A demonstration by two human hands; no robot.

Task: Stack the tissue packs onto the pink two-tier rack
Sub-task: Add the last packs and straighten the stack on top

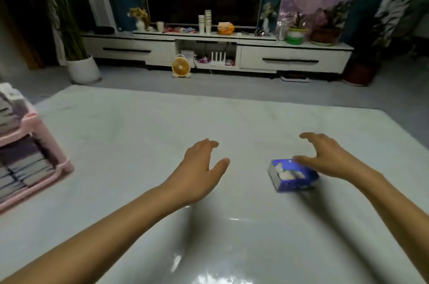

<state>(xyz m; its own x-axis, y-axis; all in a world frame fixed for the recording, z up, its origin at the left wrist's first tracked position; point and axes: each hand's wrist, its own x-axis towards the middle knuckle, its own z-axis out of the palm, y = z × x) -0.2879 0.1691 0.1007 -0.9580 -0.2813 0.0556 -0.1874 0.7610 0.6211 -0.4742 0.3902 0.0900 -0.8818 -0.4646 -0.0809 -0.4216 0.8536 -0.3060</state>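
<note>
The right hand (329, 156) hovered with fingers spread and arched, its thumb lying over the far top corner of a blue tissue pack (290, 178); contact could not be told. The left hand (199, 167) was open too, fingers relaxed, holding nothing, apart from the pack on its left. The pack was a soft boxy block in glossy printed wrap, flat on the smooth, shiny pale surface (139, 133). A wide stretch of surface separated the hands from the pink two-tier rack (66, 166) at the left edge, a plastic frame with stacked packs (23, 163) on both tiers. Grey floor (232, 84) lay beyond the far edge.
</note>
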